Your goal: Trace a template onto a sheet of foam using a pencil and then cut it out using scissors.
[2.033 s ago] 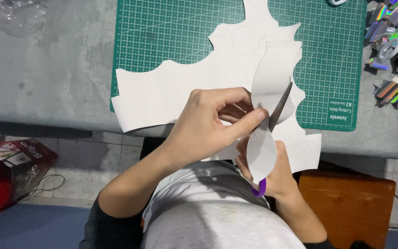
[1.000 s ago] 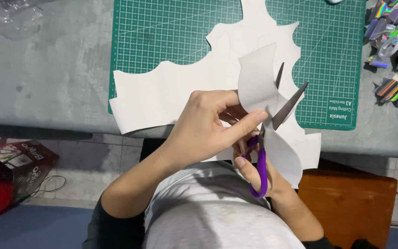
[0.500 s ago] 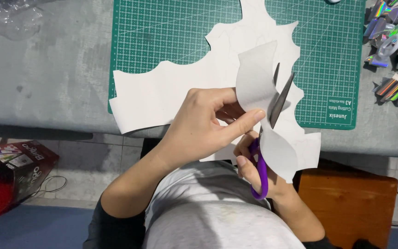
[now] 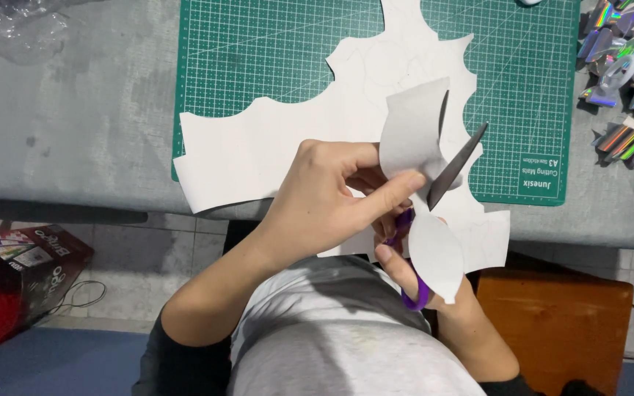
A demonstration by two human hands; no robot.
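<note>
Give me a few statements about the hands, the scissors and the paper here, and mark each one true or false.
1. The right hand holds purple-handled scissors. True.
2. The scissor blades are fully closed. False: they stand open in a V.
3. The left hand pinches a curled strip of white paper. True.
4. The cutting mat is blue. False: it is green with a grid.
5. Shiny holographic pieces lie at the table's right edge. True.
6. The big white sheet lies on the floor. False: it lies over the mat and table edge.
</note>
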